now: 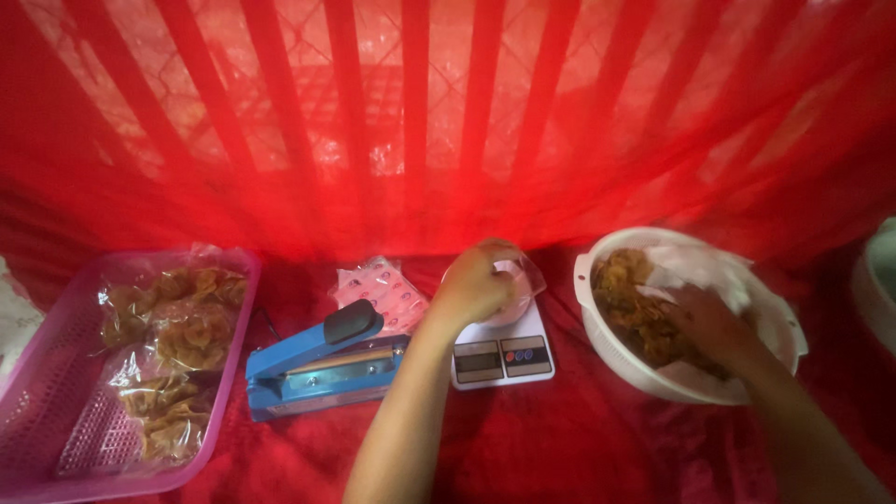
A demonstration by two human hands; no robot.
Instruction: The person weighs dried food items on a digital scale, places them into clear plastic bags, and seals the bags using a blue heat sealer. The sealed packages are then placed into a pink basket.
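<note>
Two bare forearms enter from the bottom edge and reach over a red cloth-covered counter (560,448). Left hand (476,280): fingers curled and pressed together around the mouth of a small clear plastic bag (519,280), which sits on the platform of a white digital kitchen scale (504,350). Right hand (705,322): sunk among golden-brown fried chips (630,308) inside a round white plastic colander bowl (681,383); its fingertips are buried, so whether they are spread or pinching cannot be told. White paper lining (709,266) covers the far side of the bowl. Just left of the scale lies a blue tabletop heat sealer with a black handle (322,364), its arm lowered. Behind the sealer, near the left hand, rests a stack of pink printed packaging bags (383,289). At far left stands a pink perforated plastic tray (37,411) holding several filled clear packets of fried chips (173,355). Red sheer curtain with darker vertical stripes (420,121) closes the background. At the right edge, a pale rounded container (877,280) is only partly visible.
</note>
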